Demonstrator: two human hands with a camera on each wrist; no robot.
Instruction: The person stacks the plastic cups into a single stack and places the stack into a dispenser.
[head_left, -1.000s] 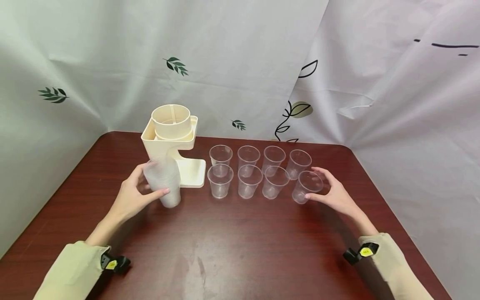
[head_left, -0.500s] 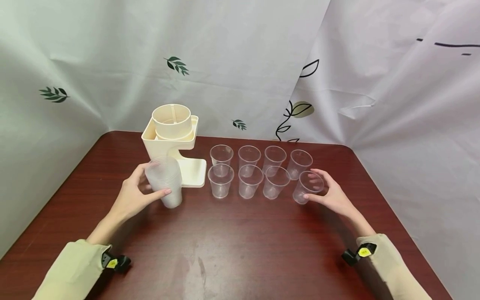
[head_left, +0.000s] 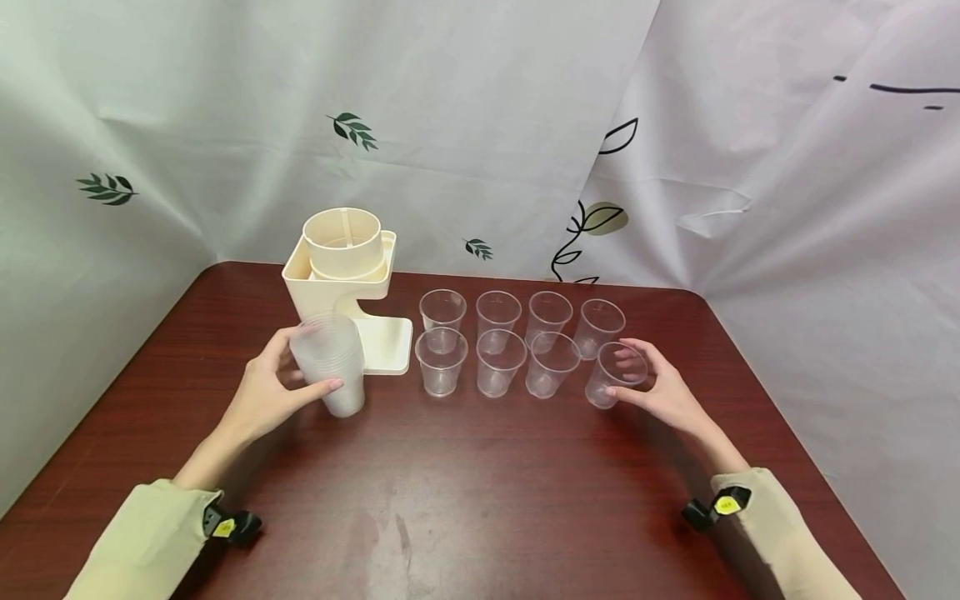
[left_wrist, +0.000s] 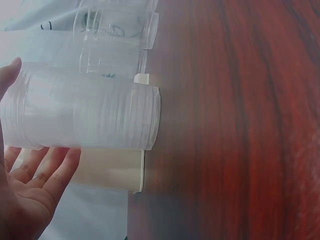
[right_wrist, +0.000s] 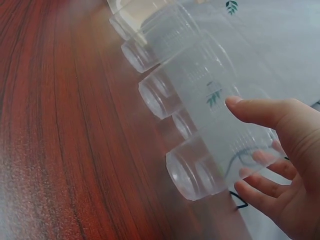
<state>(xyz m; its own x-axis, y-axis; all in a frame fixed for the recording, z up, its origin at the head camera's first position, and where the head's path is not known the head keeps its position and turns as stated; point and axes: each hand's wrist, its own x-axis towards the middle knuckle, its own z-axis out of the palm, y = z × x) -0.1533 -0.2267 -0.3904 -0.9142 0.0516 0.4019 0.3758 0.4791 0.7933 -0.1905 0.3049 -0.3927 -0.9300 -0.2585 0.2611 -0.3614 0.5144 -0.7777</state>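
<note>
My left hand (head_left: 262, 392) holds a stack of nested clear plastic cups (head_left: 333, 362), thumb on the near side and fingers behind. The left wrist view shows the many-rimmed stack (left_wrist: 95, 110) lying between thumb and curved fingers (left_wrist: 60, 172). On the right, my right hand (head_left: 671, 398) grips a single clear plastic cup (head_left: 600, 387), the last of the front row. Seen from the right wrist, its thumb (right_wrist: 260, 111) lies along one side of that cup (right_wrist: 195, 167) and the fingers curve round the other. Both the stack and the cup stand upright.
Two rows of single clear cups (head_left: 441, 367) stand side by side in the middle of the dark red wooden table (head_left: 480, 500). Behind the stack is a cream-coloured stand (head_left: 386, 346) with a round holder (head_left: 345, 250) on top. A pale leaf-print curtain (head_left: 465, 150) backs the table.
My left hand and the stack have shifted very slightly right. The right fingers have moved a little closer round the cup; the other things stay put.
</note>
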